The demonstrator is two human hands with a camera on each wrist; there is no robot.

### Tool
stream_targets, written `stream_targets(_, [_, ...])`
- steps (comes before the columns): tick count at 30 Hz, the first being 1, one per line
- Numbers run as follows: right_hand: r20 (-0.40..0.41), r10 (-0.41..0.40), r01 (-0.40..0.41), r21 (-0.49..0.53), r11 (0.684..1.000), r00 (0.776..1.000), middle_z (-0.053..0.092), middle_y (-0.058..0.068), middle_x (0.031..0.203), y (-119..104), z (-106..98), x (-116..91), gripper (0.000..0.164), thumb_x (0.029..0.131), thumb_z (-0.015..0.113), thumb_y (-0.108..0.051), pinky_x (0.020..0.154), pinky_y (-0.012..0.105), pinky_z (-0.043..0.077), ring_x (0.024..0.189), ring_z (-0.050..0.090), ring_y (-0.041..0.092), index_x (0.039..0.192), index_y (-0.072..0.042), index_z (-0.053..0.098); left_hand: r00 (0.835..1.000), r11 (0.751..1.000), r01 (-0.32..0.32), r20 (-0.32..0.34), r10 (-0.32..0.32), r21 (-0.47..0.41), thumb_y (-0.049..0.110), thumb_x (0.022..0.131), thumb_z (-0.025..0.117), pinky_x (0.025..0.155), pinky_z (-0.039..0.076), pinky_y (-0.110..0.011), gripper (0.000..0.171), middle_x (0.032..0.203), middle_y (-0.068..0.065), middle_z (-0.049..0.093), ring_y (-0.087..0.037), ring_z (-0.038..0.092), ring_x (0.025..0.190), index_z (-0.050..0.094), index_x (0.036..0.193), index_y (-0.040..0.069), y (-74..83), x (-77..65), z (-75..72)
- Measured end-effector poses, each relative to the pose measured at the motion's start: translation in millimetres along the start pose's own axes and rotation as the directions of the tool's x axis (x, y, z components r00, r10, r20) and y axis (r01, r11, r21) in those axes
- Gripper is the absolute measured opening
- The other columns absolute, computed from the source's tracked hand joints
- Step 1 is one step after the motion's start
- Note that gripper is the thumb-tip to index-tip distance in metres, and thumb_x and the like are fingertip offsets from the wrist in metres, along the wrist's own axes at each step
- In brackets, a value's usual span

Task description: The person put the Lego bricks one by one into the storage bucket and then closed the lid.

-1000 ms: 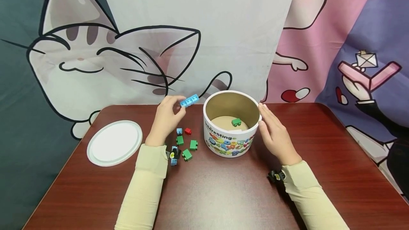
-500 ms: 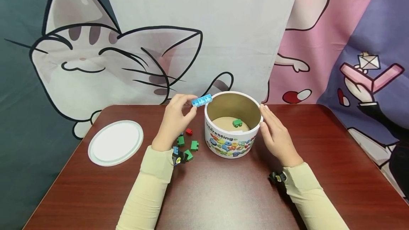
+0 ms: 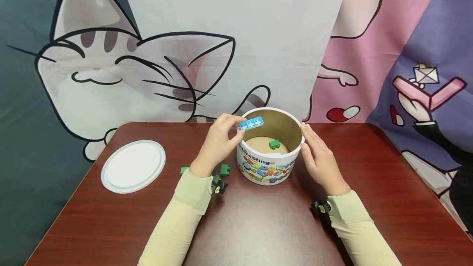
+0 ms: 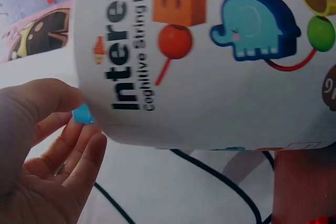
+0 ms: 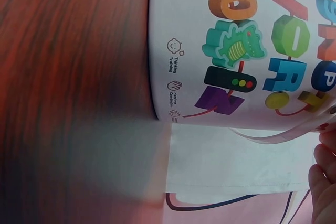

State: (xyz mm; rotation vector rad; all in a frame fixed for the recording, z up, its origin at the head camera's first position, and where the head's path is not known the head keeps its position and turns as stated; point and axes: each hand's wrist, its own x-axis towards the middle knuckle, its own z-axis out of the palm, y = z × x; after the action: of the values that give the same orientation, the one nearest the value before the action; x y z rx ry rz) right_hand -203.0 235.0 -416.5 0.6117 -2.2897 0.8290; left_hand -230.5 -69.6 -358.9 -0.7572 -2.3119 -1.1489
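Cartoon-printed fabric hangs behind a reddish-brown wooden table. Since the earlier pictures, the left hand has carried a light-blue oblong plastic brick rightward. Thumb and fingers pinch one end of it, and it now shows over the left rim and opening of a white round container with colourful print, just right of that hand. So it is no longer beside the container, though not yet down inside; whether it touches the rim, I cannot tell. A small green plastic block lies within, below and right of the left hand. The right hand has stayed put, fingers straight along the container's side. Well left of the left hand lies a flat white round lid. Only the left wrist view shows a red scrap in its corner; only the right wrist view shows a pale curved strip near the right hand.
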Motion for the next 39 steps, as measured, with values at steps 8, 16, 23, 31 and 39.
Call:
stream_targets(8, [-0.017,-0.008,0.008,0.001,1.0,1.0,0.048,0.015,0.152,1.4,-0.6,-2.5,0.049,0.103,0.056,-0.017,0.119,0.023,0.023,0.147,0.037,0.017,0.149,-0.004,0.049,0.987,0.997,-0.003,0.159,-0.008,0.072,0.006,0.094,0.07,0.08,0.053,-0.032,0.025,0.11,-0.01,0.061,-0.022,0.059,0.093,0.071,0.119,0.004,5.4,20.1,7.5])
stream_targets(16, [-0.008,-0.004,0.004,0.008,1.0,1.0,0.048,0.016,0.152,0.8,-1.0,-2.0,0.049,0.102,0.056,-0.015,0.119,0.022,0.022,0.146,0.039,0.022,0.149,-0.003,0.049,0.911,0.96,-0.041,0.406,-0.078,0.276,0.013,0.099,0.066,0.09,0.052,-0.031,0.023,0.114,-0.009,0.061,-0.019,0.06,0.099,0.069,0.121,0.006,9.3,49.5,20.2])
stream_targets(23, [0.001,0.001,-0.001,0.008,1.0,1.0,0.048,0.016,0.152,-0.6,0.6,-1.2,0.049,0.102,0.056,-0.016,0.119,0.022,0.022,0.146,0.038,0.022,0.15,-0.005,0.048,0.897,0.946,-0.065,0.435,-0.084,0.318,0.011,0.1,0.065,0.093,0.051,-0.03,0.022,0.116,-0.009,0.061,-0.02,0.062,0.104,0.069,0.121,0.007,6.6,58.6,25.8])
stream_targets(31, [-0.002,-0.002,0.002,0.006,1.0,1.0,0.047,0.012,0.154,0.3,1.5,-1.0,0.049,0.103,0.055,-0.018,0.119,0.023,0.023,0.147,0.037,0.019,0.15,-0.005,0.048,0.972,0.974,-0.053,0.237,-0.001,0.222,0.008,0.1,0.06,0.091,0.053,-0.036,0.022,0.113,-0.012,0.064,-0.025,0.062,0.104,0.07,0.118,0.003,-1.2,44.8,5.7])
stream_targets(39, [-0.006,-0.003,0.004,0.005,1.0,1.0,0.047,0.011,0.154,0.8,1.4,0.0,0.049,0.103,0.055,-0.017,0.119,0.023,0.023,0.147,0.037,0.018,0.15,-0.006,0.048,0.983,0.979,0.06,0.16,-0.093,0.197,0.013,0.1,0.058,0.092,0.053,-0.04,0.024,0.114,-0.01,0.067,-0.025,0.064,0.104,0.07,0.119,0.005,-12.4,24.4,-26.5])
